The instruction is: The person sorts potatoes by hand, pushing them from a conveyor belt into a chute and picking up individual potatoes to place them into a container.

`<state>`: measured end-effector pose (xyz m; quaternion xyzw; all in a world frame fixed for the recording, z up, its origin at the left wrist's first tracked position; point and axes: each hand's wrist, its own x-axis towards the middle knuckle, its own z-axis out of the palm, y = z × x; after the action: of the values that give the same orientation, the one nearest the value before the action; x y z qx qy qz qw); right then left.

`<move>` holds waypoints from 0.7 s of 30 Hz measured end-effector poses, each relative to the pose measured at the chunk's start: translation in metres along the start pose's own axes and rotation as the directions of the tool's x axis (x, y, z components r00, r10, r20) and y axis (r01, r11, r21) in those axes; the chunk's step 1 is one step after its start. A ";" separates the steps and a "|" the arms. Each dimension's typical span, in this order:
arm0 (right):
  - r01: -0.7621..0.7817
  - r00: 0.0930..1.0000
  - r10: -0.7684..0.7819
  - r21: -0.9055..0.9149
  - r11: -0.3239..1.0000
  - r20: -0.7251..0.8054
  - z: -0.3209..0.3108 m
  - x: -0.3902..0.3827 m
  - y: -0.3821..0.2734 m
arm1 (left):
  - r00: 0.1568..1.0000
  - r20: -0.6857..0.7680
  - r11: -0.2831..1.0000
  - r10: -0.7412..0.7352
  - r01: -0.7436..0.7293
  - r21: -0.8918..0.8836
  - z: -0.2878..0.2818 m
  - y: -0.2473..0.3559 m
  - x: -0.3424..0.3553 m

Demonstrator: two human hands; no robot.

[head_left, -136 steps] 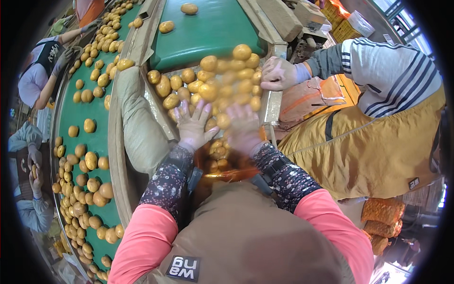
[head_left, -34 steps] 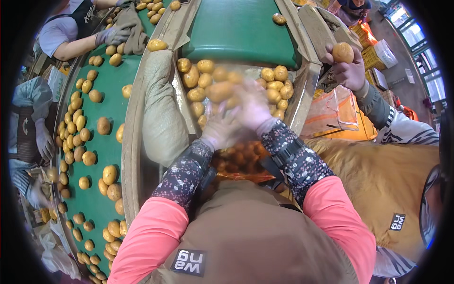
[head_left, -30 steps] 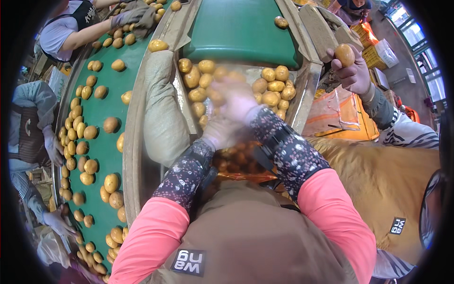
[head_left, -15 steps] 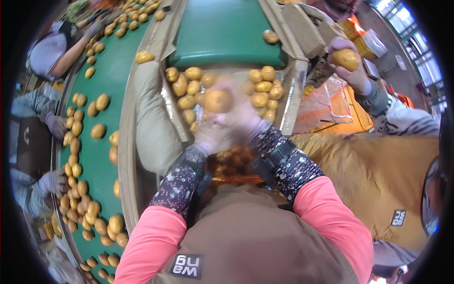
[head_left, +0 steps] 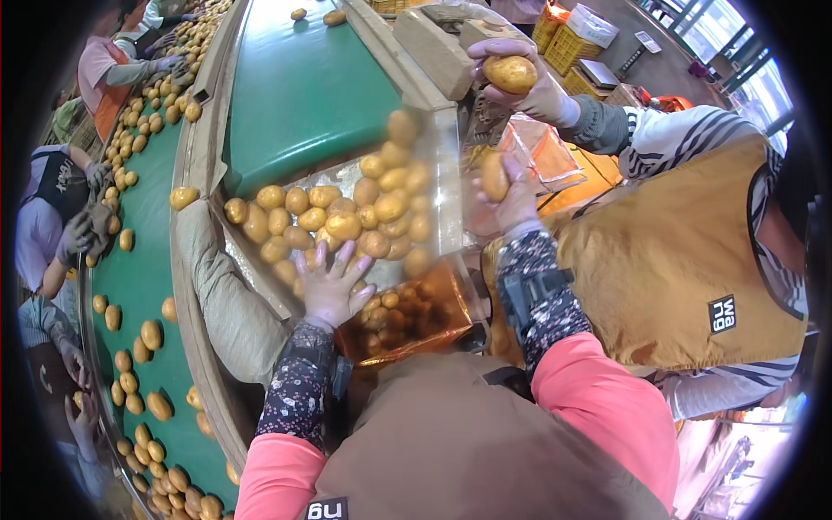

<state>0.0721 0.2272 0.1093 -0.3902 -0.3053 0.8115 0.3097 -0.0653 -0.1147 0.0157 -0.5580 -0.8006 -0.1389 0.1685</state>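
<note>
My right hand (head_left: 520, 204) grips a potato (head_left: 495, 178); my left hand (head_left: 332, 290), splayed and empty, could let heaped potatoes (head_left: 344, 225) roll through (wide finger gaps) into the orange bag (head_left: 455, 303).

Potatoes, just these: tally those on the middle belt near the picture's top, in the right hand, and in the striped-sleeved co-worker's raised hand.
Middle belt, near the top: 2 potatoes
Right hand: 1 potato
Co-worker's hand: 1 potato
Total: 4
</note>
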 end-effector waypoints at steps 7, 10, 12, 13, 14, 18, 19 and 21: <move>0.446 0.894 -0.426 0.352 0.823 -0.137 -0.064 0.096 -0.060 | 1.000 0.022 1.000 -0.016 0.016 -0.018 -0.002 0.002 -0.003; 0.445 0.896 -0.443 0.048 0.894 -0.041 -0.018 0.034 -0.021 | 1.000 -0.026 1.000 -0.003 0.002 -0.022 -0.003 -0.003 -0.008; 0.486 0.869 -0.417 -0.301 0.820 0.268 -0.002 -0.012 0.012 | 1.000 -0.009 0.999 -0.007 0.006 -0.044 0.000 -0.002 -0.011; 0.533 0.833 -0.376 -0.406 0.742 0.405 0.009 -0.036 0.029 | 1.000 0.003 0.999 -0.013 0.013 -0.048 0.001 -0.003 -0.013; 0.678 0.727 -0.385 -0.504 0.535 0.569 0.012 -0.044 0.045 | 1.000 0.014 0.998 -0.016 0.017 -0.053 0.001 -0.002 -0.013; 0.872 0.486 -0.255 -0.484 0.076 0.836 0.053 -0.063 0.076 | 0.999 0.025 0.999 -0.030 0.031 -0.042 0.001 -0.004 -0.010; 0.892 0.427 -0.234 -0.449 -0.046 0.873 0.061 -0.062 0.081 | 0.999 0.018 0.999 -0.031 0.032 -0.038 0.001 -0.003 -0.013; 0.859 0.482 -0.127 -0.496 -0.125 0.867 0.069 -0.062 0.092 | 0.999 0.016 0.999 -0.036 0.037 -0.034 0.000 -0.003 -0.017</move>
<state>0.0220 0.1065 0.1047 -0.0597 -0.9406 0.2764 0.1881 -0.0631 -0.1297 0.0081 -0.5471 -0.8094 -0.1512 0.1502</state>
